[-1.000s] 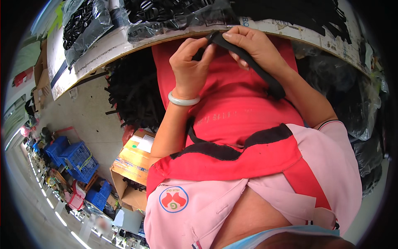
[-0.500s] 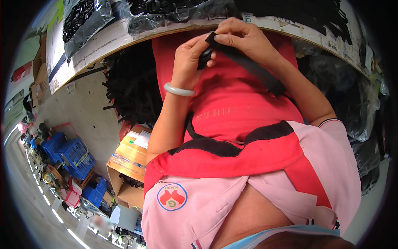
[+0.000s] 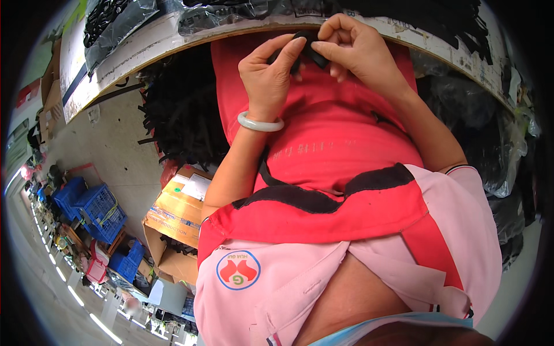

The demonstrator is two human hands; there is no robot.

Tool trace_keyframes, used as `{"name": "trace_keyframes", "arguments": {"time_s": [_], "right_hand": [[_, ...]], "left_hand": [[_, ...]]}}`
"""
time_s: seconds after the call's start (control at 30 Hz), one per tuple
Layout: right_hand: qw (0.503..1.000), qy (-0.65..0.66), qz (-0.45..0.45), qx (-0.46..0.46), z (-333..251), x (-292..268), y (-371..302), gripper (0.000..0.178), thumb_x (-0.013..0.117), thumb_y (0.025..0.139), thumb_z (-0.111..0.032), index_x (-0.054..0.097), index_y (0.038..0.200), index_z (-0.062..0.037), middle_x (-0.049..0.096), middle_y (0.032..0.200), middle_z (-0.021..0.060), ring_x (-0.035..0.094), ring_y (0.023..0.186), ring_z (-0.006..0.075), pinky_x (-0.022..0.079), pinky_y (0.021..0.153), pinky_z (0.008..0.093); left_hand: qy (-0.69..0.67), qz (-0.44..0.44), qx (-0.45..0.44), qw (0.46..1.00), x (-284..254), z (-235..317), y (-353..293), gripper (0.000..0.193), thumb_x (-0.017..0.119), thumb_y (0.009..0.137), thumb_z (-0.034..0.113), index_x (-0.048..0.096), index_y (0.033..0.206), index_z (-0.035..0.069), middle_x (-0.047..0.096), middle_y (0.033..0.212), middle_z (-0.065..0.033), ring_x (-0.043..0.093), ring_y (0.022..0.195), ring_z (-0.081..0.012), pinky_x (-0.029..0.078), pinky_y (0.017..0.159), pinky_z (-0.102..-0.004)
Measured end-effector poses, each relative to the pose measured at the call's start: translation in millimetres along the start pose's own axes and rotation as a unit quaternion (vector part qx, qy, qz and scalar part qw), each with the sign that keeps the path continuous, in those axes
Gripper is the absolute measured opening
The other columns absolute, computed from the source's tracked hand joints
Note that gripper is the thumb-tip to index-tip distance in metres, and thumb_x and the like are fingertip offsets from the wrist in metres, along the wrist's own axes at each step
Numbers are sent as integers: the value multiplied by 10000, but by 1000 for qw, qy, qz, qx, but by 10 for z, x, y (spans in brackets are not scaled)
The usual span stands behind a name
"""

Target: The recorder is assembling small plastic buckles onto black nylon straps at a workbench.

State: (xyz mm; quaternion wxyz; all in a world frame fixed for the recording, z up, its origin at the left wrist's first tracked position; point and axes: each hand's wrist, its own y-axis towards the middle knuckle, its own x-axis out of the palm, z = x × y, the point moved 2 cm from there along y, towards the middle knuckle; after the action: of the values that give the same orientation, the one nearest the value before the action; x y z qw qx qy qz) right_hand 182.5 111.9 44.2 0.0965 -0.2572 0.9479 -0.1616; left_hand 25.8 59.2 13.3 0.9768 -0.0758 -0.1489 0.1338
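Close to the table's front edge, both hands work on a black strap (image 3: 316, 57) above the red apron (image 3: 323, 109). My left hand (image 3: 266, 74) pinches it between thumb and fingers; a pale bangle (image 3: 260, 122) circles that wrist. Thumb and curled fingers of my right hand (image 3: 362, 56) press on the strap's other side. Folded or bunched, the strap is partly hidden by the fingers, and whether a fitting sits on it I cannot tell.
The white worktable (image 3: 190, 56) carries clear plastic bags (image 3: 228, 22) and a heap of black straps (image 3: 430, 17). Dark strips (image 3: 182, 115) hang under its left side. An open cardboard box (image 3: 179, 210) stands at my left, with blue crates (image 3: 103, 212) beyond.
My right hand has moved slightly right. The long strap end that trailed across the apron under the right hand no longer shows there; the strap now looks bunched between both hands.
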Motion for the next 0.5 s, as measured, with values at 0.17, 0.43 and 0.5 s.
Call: {"name": "trace_keyframes", "arguments": {"time_s": [0.17,0.43,0.5], "right_hand": [[986,154,36,-50,65,111,65,224,611,928,-190,572,1061,-14,589,841,19,578,570,60,492,499,184],[960,185,-182,108,239,29,295,226,639,895,-267,609,812,-59,524,643,-33,460,474,28,354,424,174],[980,157,-112,44,256,78,394,209,619,909,-268,614,880,-62,494,633,-54,409,450,8,311,412,159]], "left_hand": [[94,0,159,983,-61,-24,42,118,696,838,33,705,951,-1,627,750,1,533,595,-49,441,478,-188],[50,-86,15,995,-258,135,-103,78,671,841,1,698,912,-17,613,747,-3,533,590,-49,403,494,-191],[62,-95,-106,988,-432,340,-206,80,654,848,10,688,908,-31,620,757,-3,541,587,-54,406,501,-188]]}}
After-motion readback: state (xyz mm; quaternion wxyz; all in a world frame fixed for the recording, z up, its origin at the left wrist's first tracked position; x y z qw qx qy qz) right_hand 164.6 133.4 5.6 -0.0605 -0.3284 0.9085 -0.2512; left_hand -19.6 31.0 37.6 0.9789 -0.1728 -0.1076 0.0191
